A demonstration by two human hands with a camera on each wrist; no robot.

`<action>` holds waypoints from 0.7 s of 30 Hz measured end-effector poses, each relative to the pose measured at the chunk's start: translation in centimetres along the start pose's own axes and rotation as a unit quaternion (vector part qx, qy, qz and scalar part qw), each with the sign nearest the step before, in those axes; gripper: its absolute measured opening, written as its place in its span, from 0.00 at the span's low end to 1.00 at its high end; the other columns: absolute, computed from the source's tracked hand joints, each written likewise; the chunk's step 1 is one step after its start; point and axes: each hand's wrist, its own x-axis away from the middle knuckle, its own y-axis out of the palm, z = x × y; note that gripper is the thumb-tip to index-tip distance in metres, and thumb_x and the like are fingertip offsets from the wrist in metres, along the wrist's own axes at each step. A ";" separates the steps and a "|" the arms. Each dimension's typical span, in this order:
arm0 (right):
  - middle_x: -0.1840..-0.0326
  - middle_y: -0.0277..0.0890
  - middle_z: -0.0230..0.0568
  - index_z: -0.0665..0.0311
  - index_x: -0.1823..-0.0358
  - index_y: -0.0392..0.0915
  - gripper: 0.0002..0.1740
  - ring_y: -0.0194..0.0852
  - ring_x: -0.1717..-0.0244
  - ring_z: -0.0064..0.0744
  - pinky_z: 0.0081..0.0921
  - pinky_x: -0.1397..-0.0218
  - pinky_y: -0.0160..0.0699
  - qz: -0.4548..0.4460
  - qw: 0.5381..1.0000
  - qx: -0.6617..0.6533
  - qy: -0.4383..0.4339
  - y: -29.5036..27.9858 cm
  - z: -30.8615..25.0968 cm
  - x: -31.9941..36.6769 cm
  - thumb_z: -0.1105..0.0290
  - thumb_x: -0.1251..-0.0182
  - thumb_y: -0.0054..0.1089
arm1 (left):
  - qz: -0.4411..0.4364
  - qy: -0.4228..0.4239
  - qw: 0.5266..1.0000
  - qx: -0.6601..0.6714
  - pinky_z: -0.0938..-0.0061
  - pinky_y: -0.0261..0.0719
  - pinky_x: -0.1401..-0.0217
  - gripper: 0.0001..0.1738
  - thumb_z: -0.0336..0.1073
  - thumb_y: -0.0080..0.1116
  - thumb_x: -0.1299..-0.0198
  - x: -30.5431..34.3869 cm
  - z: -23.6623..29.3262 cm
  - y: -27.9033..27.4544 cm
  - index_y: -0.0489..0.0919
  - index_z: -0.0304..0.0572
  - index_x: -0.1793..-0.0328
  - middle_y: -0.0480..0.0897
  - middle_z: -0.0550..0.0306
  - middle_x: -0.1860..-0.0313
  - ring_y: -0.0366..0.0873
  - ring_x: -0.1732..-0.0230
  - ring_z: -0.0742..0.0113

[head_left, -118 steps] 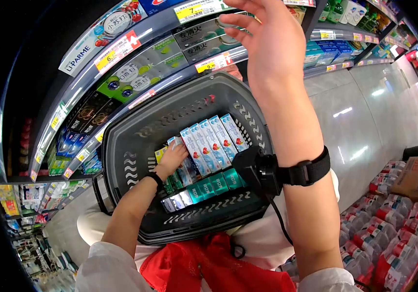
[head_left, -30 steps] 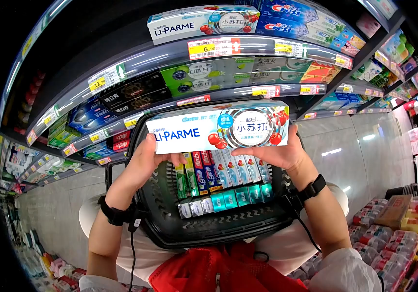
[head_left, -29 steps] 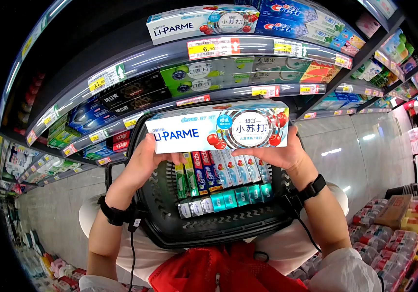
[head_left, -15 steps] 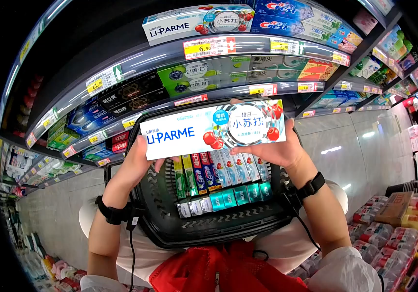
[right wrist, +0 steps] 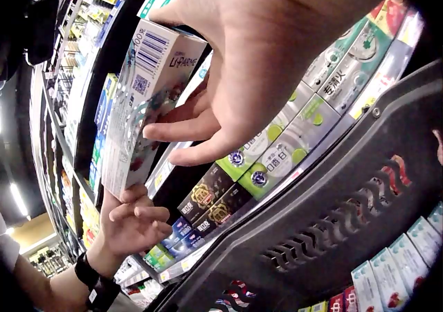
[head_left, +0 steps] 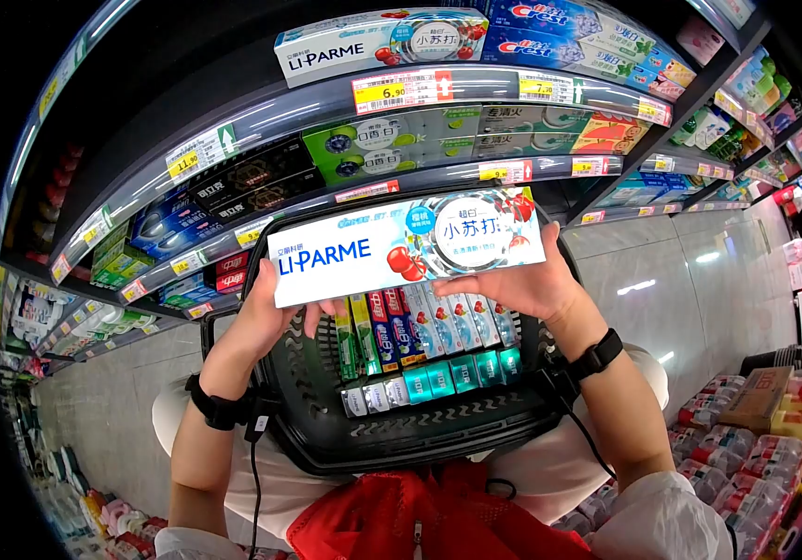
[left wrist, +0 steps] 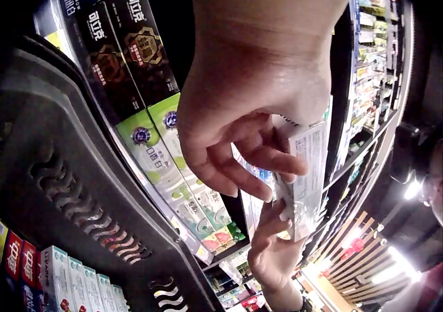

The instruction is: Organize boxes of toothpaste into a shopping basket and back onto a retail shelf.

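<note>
LI-PARME box (head_left: 364,257) gripped at its ends, my left hand (head_left: 259,322) on one, my right hand (head_left: 543,287) on the other, box above the basket (head_left: 420,452), cartons (head_left: 458,327) in rows inside, shelf (head_left: 303,106) just beyond

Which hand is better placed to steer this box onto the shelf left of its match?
Likely the left hand: it holds the LI-PARME box by the end nearer there; the right hand holds the other.

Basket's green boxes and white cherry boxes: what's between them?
In the head view, red-and-blue boxes sit between the green boxes and the white boxes.
</note>
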 end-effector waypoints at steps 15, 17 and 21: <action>0.33 0.53 0.43 0.63 0.34 0.49 0.55 0.48 0.32 0.44 0.52 0.31 0.45 0.017 0.998 -0.054 -0.023 -2.3 0.0 1.4 0.35 0.58 0.57 | -0.029 0.066 0.992 -0.102 0.79 0.71 0.66 0.42 0.69 0.33 0.44 -0.1 -0.6 -0.2 0.72 0.32 0.51 0.79 0.53 0.71 0.77 0.66 0.68; 0.32 0.52 0.43 0.59 0.34 0.52 0.63 0.49 0.33 0.43 0.46 0.32 0.46 0.119 0.991 0.053 0.004 -1.1 -0.4 1.4 0.26 0.71 0.57 | -0.005 0.059 0.994 -0.095 0.81 0.69 0.63 0.41 0.68 0.39 0.44 0.0 -1.0 -0.5 0.71 0.32 0.49 0.79 0.55 0.66 0.75 0.61 0.72; 0.33 0.52 0.44 0.60 0.34 0.52 0.63 0.49 0.33 0.43 0.46 0.32 0.46 0.125 0.990 0.066 -0.002 -0.7 -0.7 1.4 0.26 0.70 0.57 | 0.055 0.070 0.994 -0.065 0.83 0.67 0.59 0.40 0.65 0.45 0.45 0.2 -3.3 -2.3 0.69 0.31 0.46 0.78 0.56 0.58 0.71 0.56 0.76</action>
